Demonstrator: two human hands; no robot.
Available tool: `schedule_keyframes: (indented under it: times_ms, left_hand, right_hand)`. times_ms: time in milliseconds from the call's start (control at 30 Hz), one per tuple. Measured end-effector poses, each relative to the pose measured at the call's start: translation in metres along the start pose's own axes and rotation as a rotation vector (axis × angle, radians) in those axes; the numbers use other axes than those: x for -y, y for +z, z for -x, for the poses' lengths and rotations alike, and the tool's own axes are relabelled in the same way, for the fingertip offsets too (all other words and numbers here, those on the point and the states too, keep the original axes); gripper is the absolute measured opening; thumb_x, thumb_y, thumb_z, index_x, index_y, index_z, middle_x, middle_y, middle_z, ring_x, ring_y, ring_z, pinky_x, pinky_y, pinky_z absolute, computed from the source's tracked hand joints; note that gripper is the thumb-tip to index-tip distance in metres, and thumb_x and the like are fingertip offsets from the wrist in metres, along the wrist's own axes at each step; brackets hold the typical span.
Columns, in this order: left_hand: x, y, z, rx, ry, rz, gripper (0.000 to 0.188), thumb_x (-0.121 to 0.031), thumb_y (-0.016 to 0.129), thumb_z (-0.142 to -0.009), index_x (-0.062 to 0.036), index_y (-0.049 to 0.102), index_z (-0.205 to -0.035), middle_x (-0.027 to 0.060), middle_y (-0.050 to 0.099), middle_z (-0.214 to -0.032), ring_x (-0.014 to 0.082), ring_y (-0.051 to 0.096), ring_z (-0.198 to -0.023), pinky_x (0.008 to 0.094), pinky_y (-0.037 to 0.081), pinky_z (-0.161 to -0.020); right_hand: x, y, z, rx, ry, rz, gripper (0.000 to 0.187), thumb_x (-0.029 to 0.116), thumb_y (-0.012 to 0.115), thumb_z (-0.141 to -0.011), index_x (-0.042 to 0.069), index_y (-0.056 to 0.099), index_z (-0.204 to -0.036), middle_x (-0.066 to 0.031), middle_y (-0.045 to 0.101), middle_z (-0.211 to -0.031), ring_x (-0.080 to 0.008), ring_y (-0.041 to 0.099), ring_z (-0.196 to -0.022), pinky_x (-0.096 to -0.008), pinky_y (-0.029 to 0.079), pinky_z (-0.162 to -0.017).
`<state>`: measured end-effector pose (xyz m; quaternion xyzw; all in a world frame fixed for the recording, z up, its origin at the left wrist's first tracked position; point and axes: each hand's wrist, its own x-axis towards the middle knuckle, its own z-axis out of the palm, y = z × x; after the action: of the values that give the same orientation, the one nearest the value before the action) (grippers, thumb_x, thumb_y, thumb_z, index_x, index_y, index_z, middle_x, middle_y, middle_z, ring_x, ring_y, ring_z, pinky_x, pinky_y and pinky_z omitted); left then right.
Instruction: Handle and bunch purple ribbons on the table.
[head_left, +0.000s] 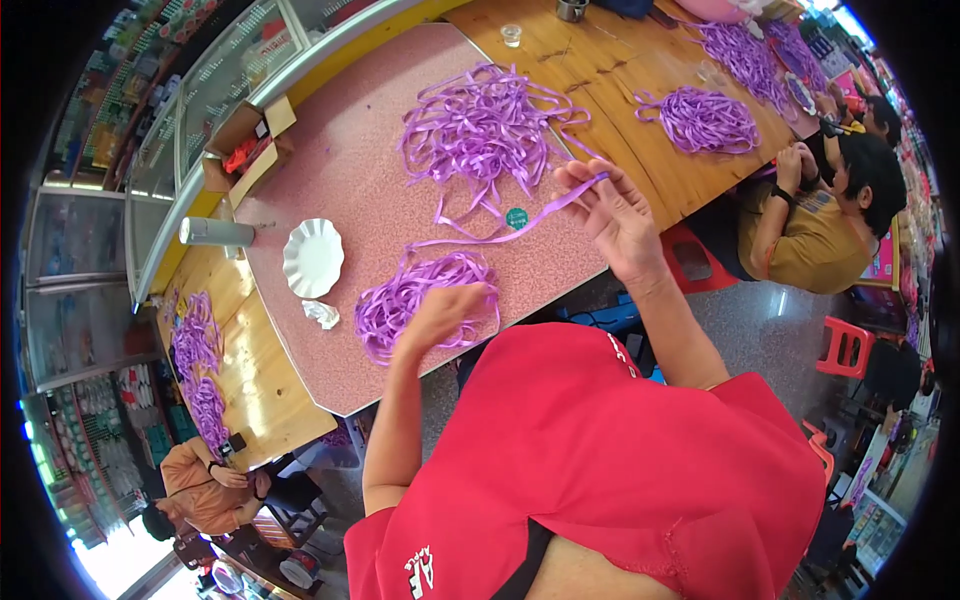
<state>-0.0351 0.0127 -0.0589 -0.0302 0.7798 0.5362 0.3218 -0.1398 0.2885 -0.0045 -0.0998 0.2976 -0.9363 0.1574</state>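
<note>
My right hand (615, 215) is raised over the table's near right edge, thumb and fingers pinching a strand of purple ribbon (545, 212). From the pinch, the strand runs leftward across the tabletop. My left hand (448, 312) rests at the smaller near heap of purple ribbon (385, 305), its fingers curled in with a loop of ribbon by the fingertips. Farther off lies a larger tangled heap of purple ribbon (480, 130), with loose ends trailing toward me. Close to the strand, a small round green sticker (516, 218) is on the tabletop.
The pink speckled tabletop (340, 150) bears a white scalloped plate (313, 258), a crumpled white tissue (321, 314), a grey-green bottle (216, 232) and an open cardboard box (250, 150). Co-workers sit right (820, 210) and lower left (205, 485) near more ribbon heaps.
</note>
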Motion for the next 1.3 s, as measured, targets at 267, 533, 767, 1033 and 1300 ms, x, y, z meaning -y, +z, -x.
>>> schedule_keyframes:
  times_ms: [267,533,767,1033,1300]
  left_hand:
    - [-0.109,0.067,-0.031,0.078,0.533,1.278,0.056,-0.041,0.035,-0.104,-0.0112,0.026,-0.150,0.0108,0.034,-0.152,0.0245,0.031,-0.141,0.0421,0.025,-0.115]
    - [-0.046,0.003,-0.049,-0.204,0.626,1.446,0.044,-0.029,0.036,-0.104,-0.0030,0.040,-0.140,0.0177,0.043,-0.145,0.0337,0.041,-0.134,0.0461,0.032,-0.115]
    - [0.052,-0.065,-0.031,-0.583,0.455,1.455,0.041,-0.027,0.042,-0.103,-0.0033,0.043,-0.136,0.0235,0.047,-0.138,0.0374,0.046,-0.130,0.0487,0.037,-0.112]
    - [0.080,-0.094,-0.007,-0.813,0.425,1.404,0.041,-0.027,0.040,-0.103,0.0005,0.044,-0.133,0.0217,0.052,-0.134,0.0370,0.050,-0.125,0.0485,0.041,-0.107]
    - [0.064,-0.083,0.003,-0.744,0.471,1.362,0.035,-0.023,0.040,-0.104,0.0017,0.050,-0.126,0.0193,0.062,-0.119,0.0314,0.060,-0.113,0.0421,0.048,-0.098]
  right_hand:
    - [-0.031,0.036,0.008,0.114,0.058,0.045,0.025,0.012,0.044,-0.102,0.004,0.055,-0.123,-0.0151,0.057,-0.128,-0.0304,0.052,-0.125,-0.0468,0.044,-0.104]
    - [-0.010,-0.012,0.015,-0.100,0.028,0.050,0.022,0.010,0.047,-0.101,0.004,0.057,-0.119,-0.0151,0.061,-0.123,-0.0296,0.055,-0.121,-0.0446,0.044,-0.105]
    - [0.027,-0.135,0.015,-0.311,-0.076,0.009,0.024,0.011,0.051,-0.099,0.003,0.056,-0.120,-0.0150,0.061,-0.123,-0.0275,0.055,-0.121,-0.0447,0.042,-0.106]
    - [0.060,-0.198,0.018,-0.275,-0.115,-0.159,0.022,0.005,0.049,-0.098,0.000,0.058,-0.118,-0.0155,0.061,-0.123,-0.0274,0.056,-0.121,-0.0497,0.038,-0.110]
    - [0.064,-0.148,0.002,-0.339,-0.116,0.174,0.029,0.007,0.051,-0.098,0.003,0.055,-0.126,-0.0060,0.063,-0.099,-0.0117,0.058,-0.084,-0.0272,0.046,-0.082]
